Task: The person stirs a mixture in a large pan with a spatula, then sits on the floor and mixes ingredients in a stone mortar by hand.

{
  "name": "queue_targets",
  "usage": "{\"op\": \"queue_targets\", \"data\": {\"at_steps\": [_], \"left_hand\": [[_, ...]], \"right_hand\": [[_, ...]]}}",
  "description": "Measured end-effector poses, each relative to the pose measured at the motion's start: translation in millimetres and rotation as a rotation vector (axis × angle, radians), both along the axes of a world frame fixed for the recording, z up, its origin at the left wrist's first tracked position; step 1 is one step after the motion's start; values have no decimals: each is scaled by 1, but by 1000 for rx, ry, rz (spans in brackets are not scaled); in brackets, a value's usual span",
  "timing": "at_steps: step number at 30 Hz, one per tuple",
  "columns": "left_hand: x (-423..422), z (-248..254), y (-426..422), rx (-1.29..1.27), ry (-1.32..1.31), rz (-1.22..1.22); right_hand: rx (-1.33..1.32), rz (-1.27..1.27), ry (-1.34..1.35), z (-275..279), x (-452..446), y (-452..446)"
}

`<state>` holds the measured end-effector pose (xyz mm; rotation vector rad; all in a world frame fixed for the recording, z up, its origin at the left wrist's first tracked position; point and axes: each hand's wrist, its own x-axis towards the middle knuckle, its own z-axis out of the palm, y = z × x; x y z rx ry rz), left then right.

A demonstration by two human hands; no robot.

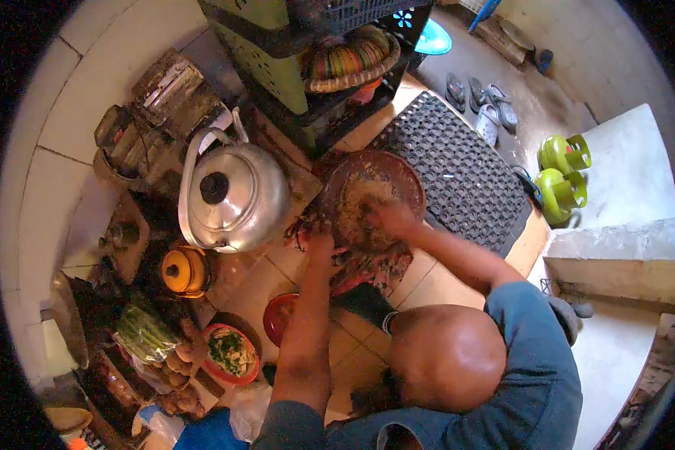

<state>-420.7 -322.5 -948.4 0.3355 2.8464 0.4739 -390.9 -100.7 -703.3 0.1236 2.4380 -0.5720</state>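
A wide brown bowl with a coarse, pale brown mash inside stands on the tiled floor over a dark red patterned cloth. My right hand reaches into the bowl and touches the mash; its fingers are blurred and partly hidden. At the bowl's left edge, by the cloth, is my left hand, its fingers too dark to make out. A small red dish sits beside my left forearm.
Left of the bowl stand a large metal kettle and an orange lidded pot. Nearer are a red plate of chopped greens and bagged green vegetables. Beyond are a black mat, a crate rack and green gas cylinders.
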Motion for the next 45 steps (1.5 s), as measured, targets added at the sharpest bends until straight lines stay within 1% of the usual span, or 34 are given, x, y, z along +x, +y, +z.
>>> {"op": "queue_targets", "data": {"at_steps": [2, 4, 5, 6, 7, 8, 9, 10, 11, 12, 13, 14, 15, 17, 18, 19, 21, 22, 23, 24, 25, 27, 28, 29, 31, 32, 34, 36, 38, 39, 41, 42, 44, 45], "left_hand": [[0, -11, -4, -74, 73, -62], [-11, -4, 0, 44, 93, -24], [-8, 12, 1, 295, -37, 161], [-2, 28, 6, 338, -70, 235], [4, 34, 9, 383, -99, 311], [5, 28, 15, 226, -19, 276], [9, 27, 12, 167, -23, 256], [13, 26, 9, 109, -27, 234], [10, 34, 9, 169, -100, 234], [15, 43, 8, 224, -184, 230], [18, 24, 3, 73, -154, 109], [6, -12, 2, -72, -103, -12], [1, -39, 0, -223, -56, -132], [6, -64, -6, -113, 53, -71], [5, -58, -5, -33, 62, 5], [4, -54, -5, 52, 76, 80], [5, 9, 11, 279, 7, 310], [-1, 36, 18, 525, -205, 456], [4, 59, 16, 751, -435, 600], [6, 66, 13, 906, -571, 671], [8, 72, 11, 1045, -706, 759], [15, 76, 9, 1175, -800, 772], [11, 80, 12, 1251, -836, 769], [9, 82, 10, 1287, -855, 771], [9, 83, 9, 1279, -822, 762], [9, 81, 9, 1258, -786, 752], [15, 74, 5, 1213, -739, 747], [18, 69, 6, 1179, -708, 744], [22, 66, 6, 1152, -694, 745], [28, 65, 5, 1131, -694, 745], [37, 61, 6, 1078, -605, 650], [34, 57, 8, 1042, -492, 529], [38, 51, 5, 951, -270, 314], [42, 48, 3, 968, -258, 337]], "right_hand": [[-48, 119, -34, -25, -59, 37], [-233, 166, 54, -19, -91, 62], [-252, 141, 119, -26, -88, 62], [-270, 116, 184, -33, -85, 62], [-171, 62, 253, -52, -68, 55], [-30, 209, 432, -50, -32, 41], [105, 349, 603, -50, 8, 23], [107, 177, 701, -65, 28, 6], [118, 7, 803, -74, 34, -9], [140, -39, 699, -79, 39, -8], [125, 27, 426, -52, 22, 3], [79, 48, 237, -40, -5, 16], [-9, 84, 153, -43, -32, 35], [-310, 333, 415, -85, -94, 80], [-395, 459, 654, -99, -111, 91], [-251, 420, 500, -100, -100, 86], [21, 350, 206, -84, -61, 64], [145, 315, 66, -66, -32, 47], [138, 168, 186, -58, -4, 22], [116, 23, 314, -49, 23, -3], [171, -122, 518, -71, 30, -12], [195, -100, 548, -77, 29, -3], [39, -105, 324, -51, 1, 16], [-91, -129, 92, -22, -27, 33], [-298, -175, -80, 10, -53, 51], [-246, -21, 64, 6, -58, 69], [-97, 75, 153, -29, -37, 82], [198, 119, 576, -57, 16, 52], [309, 167, 815, -62, 35, 13], [301, 139, 689, -53, 42, -2], [128, 56, 266, -25, 21, 4], [-5, -13, 213, -26, 4, 19], [-420, -279, 95, -25, -27, 45], [-614, -447, 39, -24, -37, 52]]}}
